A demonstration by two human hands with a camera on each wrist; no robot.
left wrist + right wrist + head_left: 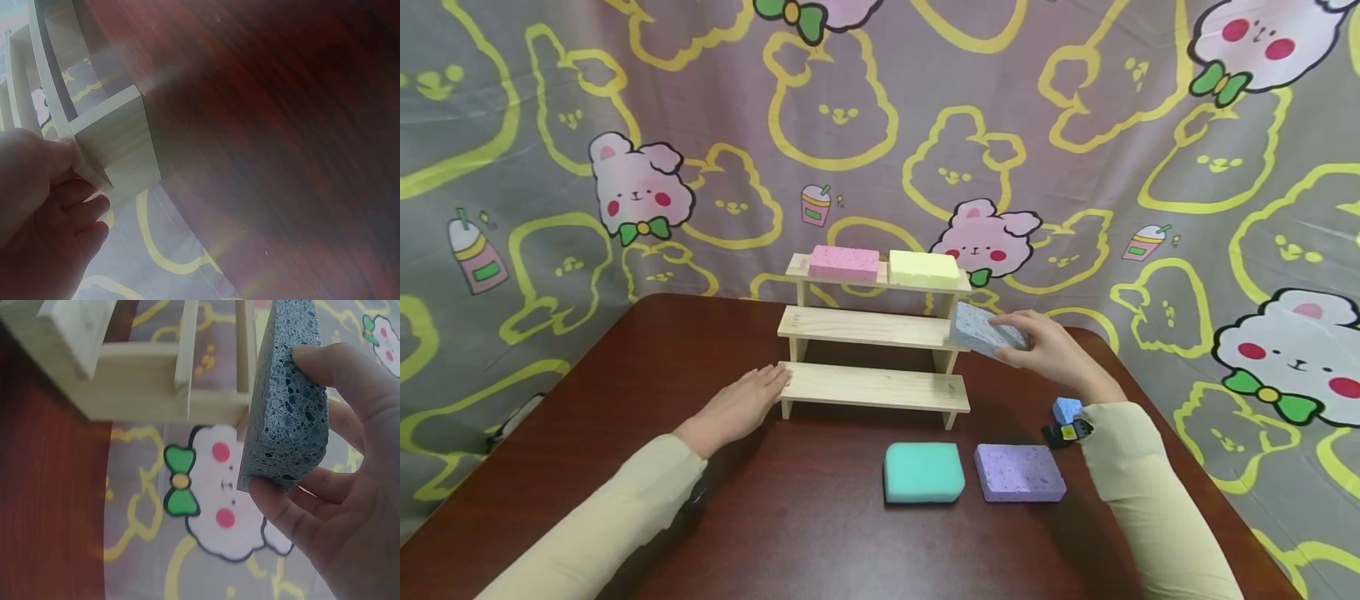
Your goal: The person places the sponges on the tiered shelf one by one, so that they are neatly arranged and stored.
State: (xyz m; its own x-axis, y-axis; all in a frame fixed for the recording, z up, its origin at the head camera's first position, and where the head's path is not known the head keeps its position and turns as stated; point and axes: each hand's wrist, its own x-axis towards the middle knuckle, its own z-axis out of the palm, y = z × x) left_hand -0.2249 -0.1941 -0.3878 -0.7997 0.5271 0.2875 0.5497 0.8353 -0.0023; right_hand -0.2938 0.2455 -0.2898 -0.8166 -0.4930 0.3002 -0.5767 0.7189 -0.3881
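Observation:
A grey-blue porous sponge (pixel 981 332) is in my right hand (pixel 1052 350), tilted beside the right end of the middle step of a three-step wooden stand (pixel 872 385). In the right wrist view, thumb and fingers grip opposite sides of the sponge (pixel 287 406). My left hand (pixel 741 410) is at the left end of the lowest step. The left wrist view has its thumb and fingers pinching the end of that board (pixel 94 165). On the top step, a pink sponge (pixel 845 262) lies left of a pale yellow sponge (pixel 923 268).
A teal sponge (pixel 923 472) and a purple sponge (pixel 1021 473) lie side by side on the dark red-brown table (pixel 775 517), in front of the stand. A small blue block (pixel 1066 409) shows near the right wrist. Behind the table hangs a patterned curtain (pixel 715 100).

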